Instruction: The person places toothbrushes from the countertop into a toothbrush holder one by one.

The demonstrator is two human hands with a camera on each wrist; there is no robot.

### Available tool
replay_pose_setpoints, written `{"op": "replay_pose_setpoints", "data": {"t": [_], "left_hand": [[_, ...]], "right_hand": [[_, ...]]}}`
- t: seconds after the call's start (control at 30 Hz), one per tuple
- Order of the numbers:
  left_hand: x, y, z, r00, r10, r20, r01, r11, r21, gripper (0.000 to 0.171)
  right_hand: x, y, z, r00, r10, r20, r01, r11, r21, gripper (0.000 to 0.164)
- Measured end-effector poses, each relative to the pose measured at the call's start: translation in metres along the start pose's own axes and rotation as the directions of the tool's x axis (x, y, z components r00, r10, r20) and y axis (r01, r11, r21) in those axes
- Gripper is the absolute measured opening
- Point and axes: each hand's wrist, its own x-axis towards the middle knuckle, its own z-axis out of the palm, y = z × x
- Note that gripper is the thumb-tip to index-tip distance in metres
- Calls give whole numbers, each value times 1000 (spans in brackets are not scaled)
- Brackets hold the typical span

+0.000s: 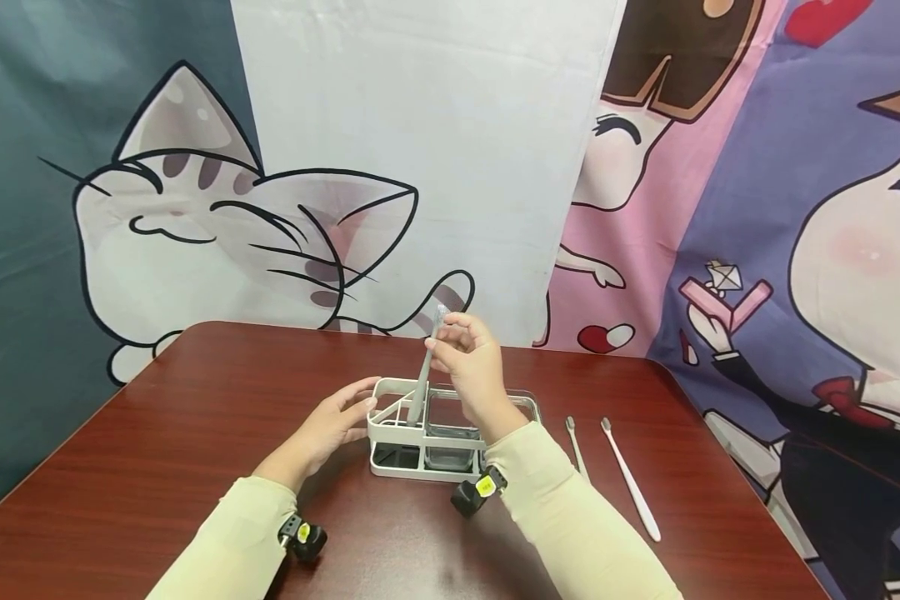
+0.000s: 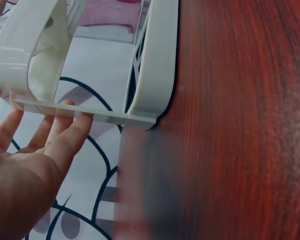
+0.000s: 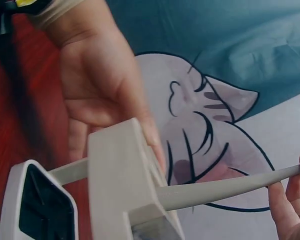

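A white toothbrush holder (image 1: 412, 475) stands on the table. My left hand (image 1: 328, 429) is at its left end; in the left wrist view the fingertips touch the white end bar (image 2: 102, 114), the fingers fairly straight. Up above the holder, my right hand (image 1: 477, 371) pinches a grey toothbrush (image 1: 423, 379) near its head between thumb and fingers. The brush stands slightly tilted, its handle end down inside the left compartment. In the right wrist view the toothbrush (image 3: 220, 193) runs from the holder's top frame (image 3: 115, 175) to the right fingertips (image 3: 275, 189).
To the right of the holder lie a white toothbrush (image 1: 630, 479) and another brush (image 1: 576, 446), partly covered by the right sleeve. A clear cup (image 1: 450, 457) sits in the holder's middle. Behind the brown table (image 1: 270, 367) hangs a cartoon-printed cloth (image 1: 435, 125).
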Motion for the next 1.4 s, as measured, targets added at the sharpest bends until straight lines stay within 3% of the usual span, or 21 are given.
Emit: {"op": "replay_pose_setpoints", "data": {"t": [0.57,1.1,1.4], "left_hand": [[-4,2,2,1000,-5,-7,5,1000,-15,53],[-2,0,1,1000,-14,-22,14,1000,-20,51],[-4,2,2,1000,-18,-19,17,1000,-16,51]], "right_hand": [[-17,23,7,982,-15,189,69,958,-280,28],[-23,34,9,969,-11,246,109,914,-390,24],[-23,33,10,970,12,242,90,908,-409,25]]}}
